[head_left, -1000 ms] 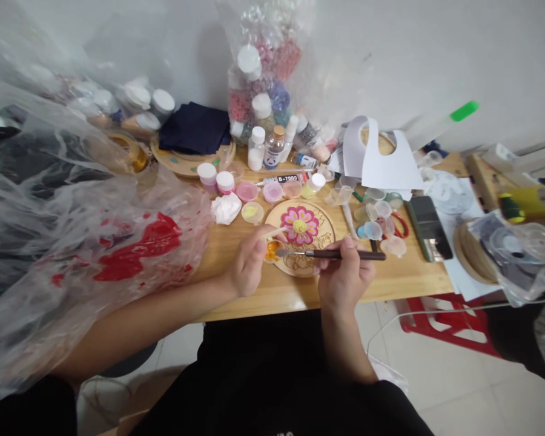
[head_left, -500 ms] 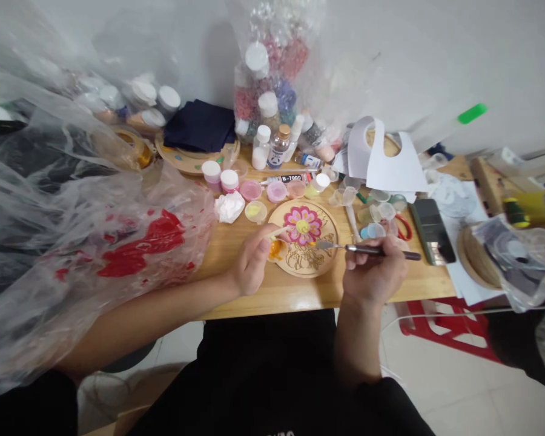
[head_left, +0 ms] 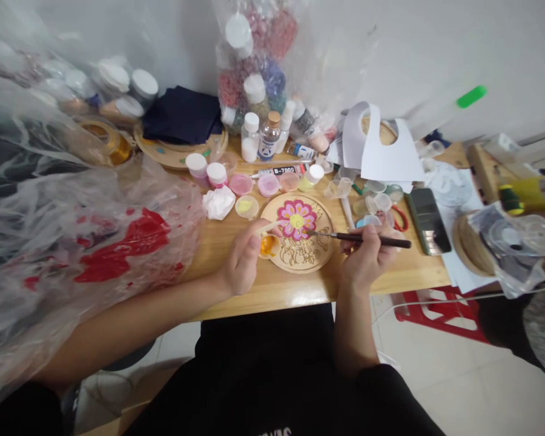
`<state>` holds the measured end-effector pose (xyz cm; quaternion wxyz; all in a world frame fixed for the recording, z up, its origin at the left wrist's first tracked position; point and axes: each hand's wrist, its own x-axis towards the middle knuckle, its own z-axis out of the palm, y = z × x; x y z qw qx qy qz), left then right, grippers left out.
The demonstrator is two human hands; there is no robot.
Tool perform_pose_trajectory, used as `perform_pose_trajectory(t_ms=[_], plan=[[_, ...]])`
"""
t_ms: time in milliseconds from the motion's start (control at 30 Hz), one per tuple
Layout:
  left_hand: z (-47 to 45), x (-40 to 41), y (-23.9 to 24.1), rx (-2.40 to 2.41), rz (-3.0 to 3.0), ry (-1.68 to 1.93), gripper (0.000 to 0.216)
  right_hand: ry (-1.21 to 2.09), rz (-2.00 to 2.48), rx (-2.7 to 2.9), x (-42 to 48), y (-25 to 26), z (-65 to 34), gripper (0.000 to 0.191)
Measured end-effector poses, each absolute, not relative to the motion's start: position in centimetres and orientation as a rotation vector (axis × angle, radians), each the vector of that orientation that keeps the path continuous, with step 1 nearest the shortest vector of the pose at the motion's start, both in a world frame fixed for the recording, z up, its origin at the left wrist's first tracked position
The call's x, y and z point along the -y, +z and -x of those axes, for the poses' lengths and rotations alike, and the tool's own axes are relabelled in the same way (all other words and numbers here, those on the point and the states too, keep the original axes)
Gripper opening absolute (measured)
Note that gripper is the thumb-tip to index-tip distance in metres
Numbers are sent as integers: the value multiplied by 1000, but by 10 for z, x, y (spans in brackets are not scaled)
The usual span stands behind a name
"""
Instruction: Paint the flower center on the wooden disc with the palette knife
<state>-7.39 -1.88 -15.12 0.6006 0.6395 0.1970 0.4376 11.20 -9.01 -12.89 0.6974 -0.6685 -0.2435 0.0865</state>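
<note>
My right hand point(head_left: 367, 257) grips the dark handle of a palette knife point(head_left: 361, 238), whose narrow metal tip points left onto a round wooden board point(head_left: 324, 257). Carved outlines cover the board, and a pink flower point(head_left: 297, 219) with a yellow centre is coloured in near its top. On the board's left side, my left hand point(head_left: 244, 259) is closed with a thin pale stick point(head_left: 270, 226) between thumb and fingers. Right by those fingertips is a small cup of orange paint point(head_left: 269, 244), overlapping the board's edge; whether the fingers also hold it I cannot tell.
Small paint pots point(head_left: 241, 184), a crumpled white tissue point(head_left: 219, 202) and a glue tube point(head_left: 282, 171) lie behind the board. A phone point(head_left: 429, 221) and red-handled scissors point(head_left: 400, 218) are at right. Plastic sheeting point(head_left: 163, 188) with red smears covers the left. Bottles point(head_left: 269, 138) stand at the back.
The palette knife has shifted slightly left and up, its tip now at the flower's lower right petals. The whole view has moved a little. My left hand keeps its hold beside the orange paint.
</note>
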Motion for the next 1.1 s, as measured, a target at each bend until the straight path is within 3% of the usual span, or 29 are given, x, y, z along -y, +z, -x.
perform_pose_trajectory(t_ms=[467, 1100], plan=[[74, 18, -151, -453, -1507, 1010, 64, -8, 1458, 876, 98, -131, -106, 31], [73, 18, -152, -427, -1493, 1074, 58, -83, 1430, 892, 96, -130, -105, 28]])
